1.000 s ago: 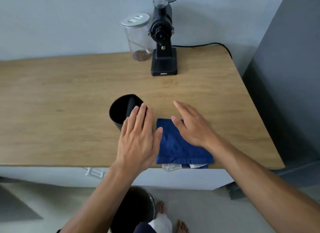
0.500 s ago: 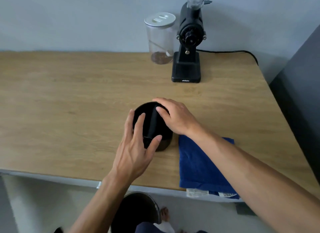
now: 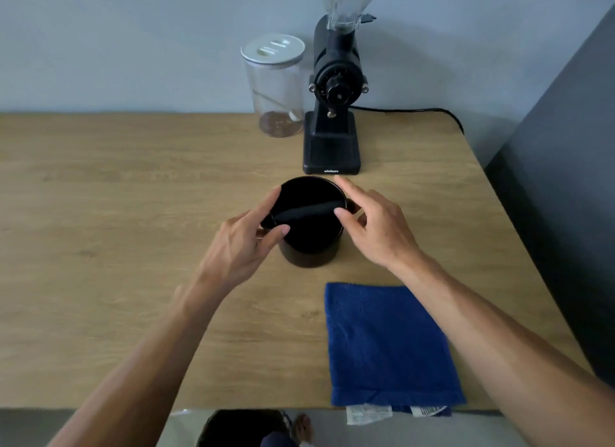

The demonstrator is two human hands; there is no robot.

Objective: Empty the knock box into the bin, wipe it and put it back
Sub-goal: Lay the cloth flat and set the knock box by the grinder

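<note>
The black round knock box (image 3: 311, 247) stands upright on the wooden table (image 3: 116, 213), just in front of the grinder, with its knock bar across the open top. My left hand (image 3: 246, 237) pinches the box's left rim at the bar's end. At the right rim, my right hand (image 3: 372, 227) has its thumb on the bar's other end and its fingers outside the wall. A folded blue cloth (image 3: 386, 347) lies flat near the table's front edge, apart from the box. Below the table edge, the dark bin (image 3: 243, 426) shows in part.
A black coffee grinder (image 3: 332, 120) stands at the back with its cable running right. A clear jar with a white lid (image 3: 274, 87) is to its left. A dark grey panel (image 3: 565, 180) borders the table's right side. My feet show beside the bin.
The knock box has moved away from the front edge and cloth to a spot in front of the grinder. Both hands now grip its rim at either side.
</note>
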